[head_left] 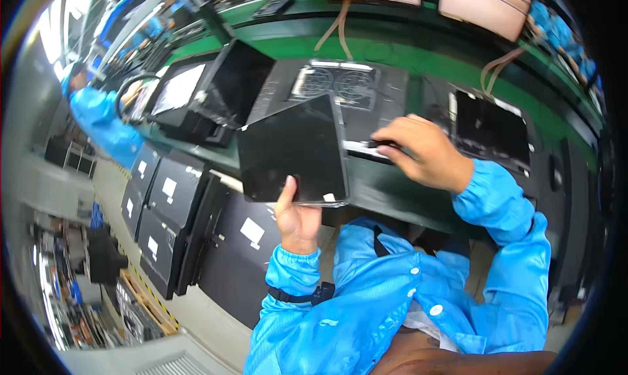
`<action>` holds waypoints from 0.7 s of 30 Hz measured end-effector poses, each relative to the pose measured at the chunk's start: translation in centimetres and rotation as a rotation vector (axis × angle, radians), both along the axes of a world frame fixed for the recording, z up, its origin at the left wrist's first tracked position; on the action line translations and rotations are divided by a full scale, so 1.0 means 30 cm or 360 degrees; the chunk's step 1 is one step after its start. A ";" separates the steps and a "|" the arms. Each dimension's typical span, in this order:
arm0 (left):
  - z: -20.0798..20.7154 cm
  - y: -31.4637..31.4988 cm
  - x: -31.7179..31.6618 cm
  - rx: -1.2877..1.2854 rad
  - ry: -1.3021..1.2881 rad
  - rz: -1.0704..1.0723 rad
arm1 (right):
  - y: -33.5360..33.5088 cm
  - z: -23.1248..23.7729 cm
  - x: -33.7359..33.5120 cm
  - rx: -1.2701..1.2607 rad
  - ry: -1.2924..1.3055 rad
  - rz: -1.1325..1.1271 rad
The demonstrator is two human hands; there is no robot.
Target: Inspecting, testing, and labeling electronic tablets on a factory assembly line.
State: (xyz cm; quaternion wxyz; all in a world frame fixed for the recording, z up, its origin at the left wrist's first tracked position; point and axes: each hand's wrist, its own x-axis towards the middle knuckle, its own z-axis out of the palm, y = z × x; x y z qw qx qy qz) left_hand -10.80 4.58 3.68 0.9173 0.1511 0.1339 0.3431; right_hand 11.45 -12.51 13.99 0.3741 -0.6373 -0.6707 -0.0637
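Observation:
My left hand (299,221) grips a black tablet (291,152) by its lower edge, thumb over the glass and the fingers hidden behind. It is held up tilted above the near edge of the bench, with a small white tab at its lower right corner. To the right of it, my right hand (422,152) pinches a small black piece (384,143) between thumb and fingertips; its exact kind cannot be made out. Beyond the tablet is a dark work fixture (337,86) with round outlines and a bright strip. Another black tablet (490,129) lies on a dark base at the right.
At the left, a large black panel (239,77) leans over a black tray (176,97), near a co-worker's blue sleeve (104,120). Black cases (173,192) with white labels are stacked below the bench. Two monitors (484,8) hang over the green bench top (418,57), with cables trailing down.

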 end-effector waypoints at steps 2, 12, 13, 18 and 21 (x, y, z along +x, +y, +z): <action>0.005 -0.008 0.018 -0.0009 -0.0041 -0.0049 | 0.004 -0.015 0.000 0.0108 0.0044 -0.0026; 0.015 -0.037 0.030 0.0089 -0.0012 0.0068 | 0.016 -0.048 0.006 0.0244 0.0019 0.0016; 0.011 -0.037 0.028 0.0082 -0.0006 0.0054 | 0.019 -0.050 0.007 0.0233 0.0018 0.0014; -0.001 -0.040 0.021 0.0034 0.0013 0.0048 | 0.017 -0.052 0.006 0.0168 0.0017 0.0052; 0.004 -0.046 0.019 0.0036 0.0015 0.0030 | 0.014 -0.051 -0.001 0.0163 -0.0034 0.0045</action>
